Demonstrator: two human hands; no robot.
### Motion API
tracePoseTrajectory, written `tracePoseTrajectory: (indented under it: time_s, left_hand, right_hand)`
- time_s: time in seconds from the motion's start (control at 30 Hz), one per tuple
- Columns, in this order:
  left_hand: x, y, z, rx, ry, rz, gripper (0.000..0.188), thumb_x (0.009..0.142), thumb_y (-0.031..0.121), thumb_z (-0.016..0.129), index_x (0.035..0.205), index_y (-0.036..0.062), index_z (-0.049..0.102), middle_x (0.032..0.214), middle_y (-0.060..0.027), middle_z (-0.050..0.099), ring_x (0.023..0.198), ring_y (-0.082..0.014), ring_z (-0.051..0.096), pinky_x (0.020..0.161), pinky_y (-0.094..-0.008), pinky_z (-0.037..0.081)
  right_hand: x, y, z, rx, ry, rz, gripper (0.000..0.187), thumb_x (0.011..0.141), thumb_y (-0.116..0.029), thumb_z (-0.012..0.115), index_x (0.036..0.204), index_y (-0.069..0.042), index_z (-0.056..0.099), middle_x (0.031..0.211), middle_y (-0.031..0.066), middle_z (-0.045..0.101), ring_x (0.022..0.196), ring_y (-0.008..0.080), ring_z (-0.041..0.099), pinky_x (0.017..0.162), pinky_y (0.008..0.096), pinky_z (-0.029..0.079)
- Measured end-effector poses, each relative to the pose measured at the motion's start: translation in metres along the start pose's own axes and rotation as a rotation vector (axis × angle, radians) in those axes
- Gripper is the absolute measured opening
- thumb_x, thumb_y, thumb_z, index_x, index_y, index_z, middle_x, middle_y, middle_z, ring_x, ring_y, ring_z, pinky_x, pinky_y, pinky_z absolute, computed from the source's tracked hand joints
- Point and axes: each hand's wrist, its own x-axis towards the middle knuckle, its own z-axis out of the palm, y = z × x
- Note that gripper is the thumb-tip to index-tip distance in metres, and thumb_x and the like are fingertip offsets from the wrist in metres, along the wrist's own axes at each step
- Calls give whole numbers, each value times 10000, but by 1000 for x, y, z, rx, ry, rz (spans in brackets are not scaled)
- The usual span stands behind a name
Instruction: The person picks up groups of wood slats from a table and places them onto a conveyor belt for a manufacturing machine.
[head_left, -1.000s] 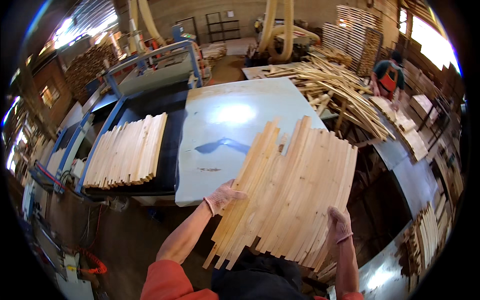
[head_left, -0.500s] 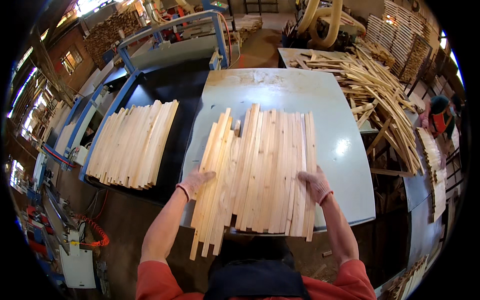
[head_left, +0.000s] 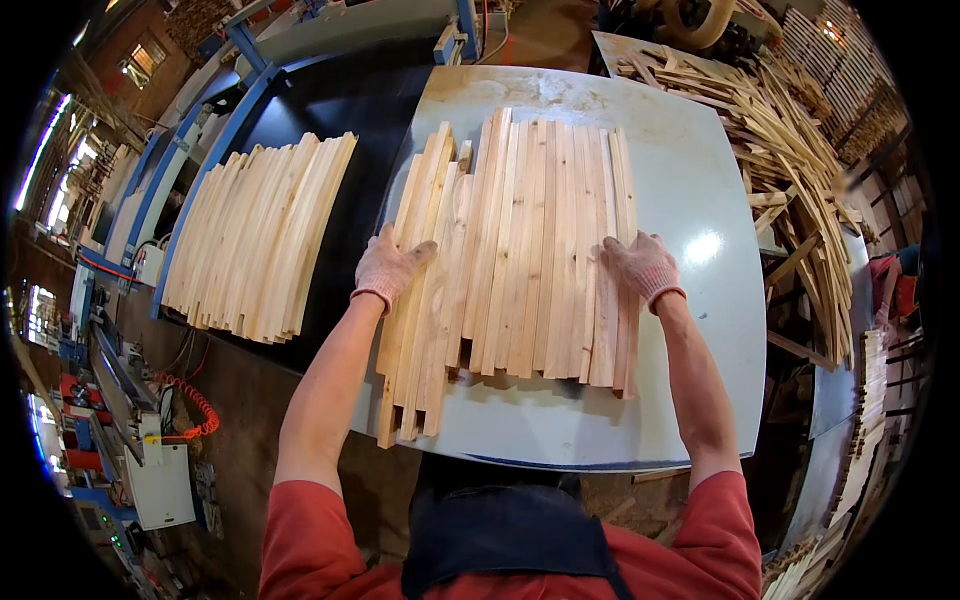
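Observation:
A row of pale wooden strips (head_left: pixel 540 250) lies side by side on a grey-white tabletop (head_left: pixel 700 370), with uneven ends. Several strips on the left stick out nearer to me than the others. My gloved left hand (head_left: pixel 390 265) grips the row's left edge, thumb over the top of the outer strips. At the right edge my gloved right hand (head_left: pixel 645 265) presses inward, thumb also on top. The row sits squeezed between both hands; the fingers at its outer sides are partly hidden.
Left of the tabletop, a second row of wooden strips (head_left: pixel 260 235) rests on a black surface (head_left: pixel 345 100) with a blue machine frame (head_left: pixel 245 110). Loose offcuts (head_left: pixel 780 150) are heaped at the far right. A person's red clothing (head_left: pixel 895 290) shows at the right edge.
The row of strips has slid away from me, its near ends no longer overhanging the table's front edge. Both hands moved with it. The whole view has tilted downward.

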Motion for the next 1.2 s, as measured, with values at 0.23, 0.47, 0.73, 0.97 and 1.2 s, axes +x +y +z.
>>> tracePoseTrajectory:
  time_s: [0.23,0.47,0.73,0.97,1.2]
  left_hand:
    - [-23,-67,17,-245,87,349,993,926,484,757,1637,-51,317,1614,-303,453,1510,-417,441,1251,-449,371]
    - [-47,-123,41,-161,193,752,1006,887,440,809,1634,-36,333,1624,-363,397,1520,-482,406,1256,-483,366]
    - [-51,-144,-12,-88,-164,703,990,888,514,765,1624,-25,380,1695,-353,289,1552,-449,379,1245,-474,365]
    - [-31,-173,-21,-41,-72,813,911,926,494,724,1601,-40,426,1666,-369,339,1523,-448,427,1247,-460,362]
    - [-8,-174,-47,-63,-75,715,815,958,519,657,1525,-46,506,1627,-349,399,1494,-478,443,1253,-501,330]
  right_hand:
    - [-162,6,68,462,443,-503,676,895,-182,830,1485,28,577,1263,221,691,1143,351,675,987,418,557]
    - [-298,-86,179,81,-236,-301,996,833,-484,850,1599,-10,424,1280,269,641,1202,408,661,1038,456,547]
    - [-304,-175,239,173,-170,-184,1062,782,-536,837,1602,-15,409,1401,292,600,1312,430,606,1121,461,502]
    - [-254,-262,265,189,289,-7,791,895,-562,715,1415,6,537,1300,332,619,1228,492,631,1062,528,525]
    - [-147,-313,256,158,334,46,648,938,-505,646,1262,56,632,1298,338,644,1221,472,647,1060,520,526]
